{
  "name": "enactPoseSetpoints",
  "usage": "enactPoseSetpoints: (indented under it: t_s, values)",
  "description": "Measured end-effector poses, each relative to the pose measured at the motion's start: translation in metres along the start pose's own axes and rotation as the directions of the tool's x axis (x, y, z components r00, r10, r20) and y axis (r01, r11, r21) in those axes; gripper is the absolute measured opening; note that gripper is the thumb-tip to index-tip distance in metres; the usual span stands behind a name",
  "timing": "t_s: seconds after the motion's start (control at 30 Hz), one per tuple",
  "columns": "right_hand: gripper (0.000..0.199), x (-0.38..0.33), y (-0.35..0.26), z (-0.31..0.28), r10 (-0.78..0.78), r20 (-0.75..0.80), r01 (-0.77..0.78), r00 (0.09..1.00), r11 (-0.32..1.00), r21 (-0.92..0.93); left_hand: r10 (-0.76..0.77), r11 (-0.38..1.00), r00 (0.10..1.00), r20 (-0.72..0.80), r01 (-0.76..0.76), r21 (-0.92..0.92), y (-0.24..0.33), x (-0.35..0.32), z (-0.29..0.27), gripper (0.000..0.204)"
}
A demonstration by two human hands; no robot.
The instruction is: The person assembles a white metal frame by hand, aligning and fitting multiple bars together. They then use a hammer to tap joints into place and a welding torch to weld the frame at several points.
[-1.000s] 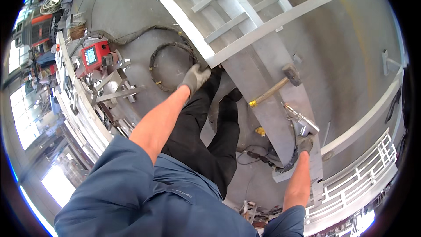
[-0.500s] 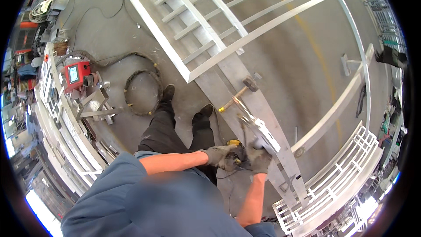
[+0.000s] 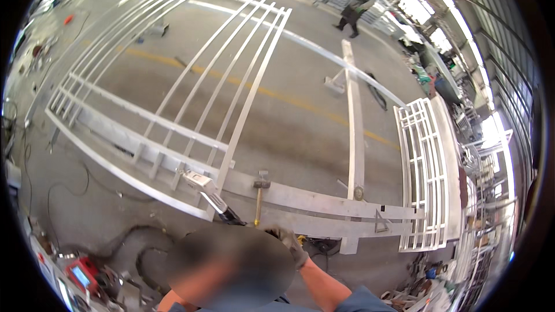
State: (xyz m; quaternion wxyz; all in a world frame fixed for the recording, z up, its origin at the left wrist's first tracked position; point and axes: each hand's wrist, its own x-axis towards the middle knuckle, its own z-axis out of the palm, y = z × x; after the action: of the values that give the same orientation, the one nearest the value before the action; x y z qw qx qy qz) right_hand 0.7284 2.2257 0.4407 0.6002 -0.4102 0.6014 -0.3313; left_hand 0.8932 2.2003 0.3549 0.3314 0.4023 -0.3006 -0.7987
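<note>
My right hand point(image 3: 293, 245), in a grey work glove, is at the near edge of a long metal beam with its fingers curled. What lies in them is hidden. My left forearm point(image 3: 193, 286) rises from the lower edge, and a dark blurred patch covers that hand. Just beyond the patch, a white and black elongated tool point(image 3: 213, 195) slants up over the corner of a white metal railing frame point(image 3: 133, 193). Which hand bears it, I cannot tell. A hammer point(image 3: 259, 196) with a dark head and a yellow grip end lies across the beam point(image 3: 306, 199).
A triangular metal piece point(image 3: 381, 221) rests on the beam's right end, beside another railing panel point(image 3: 425, 167). A cross beam point(image 3: 354, 133) runs away over the floor. Lower left are a red box with a screen point(image 3: 82, 274) and a coiled hose point(image 3: 147, 263). A person point(image 3: 352, 8) is far off.
My view has swung up and turned. The white tool, earlier by my right hand over the beam, now appears left of the hammer near the railing corner. My left hand has become hidden.
</note>
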Motion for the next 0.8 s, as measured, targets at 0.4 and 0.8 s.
enactPoseSetpoints:
  t_s: [0.4,0.8]
  values:
    - [0.035,-0.098,0.052,0.08,-0.244,-0.79,0.351,0.563,0.936,-0.039,0.045,0.971,0.893,0.448,0.066,-0.229,0.161,-0.044,0.033,0.027]
    - [0.031,-0.174,-0.252,0.011,-0.786,-0.133,-0.043,-0.603,0.198,-0.979,0.121,0.99,0.226,0.967,0.038,-0.132,0.27,-0.136,0.221,0.07]
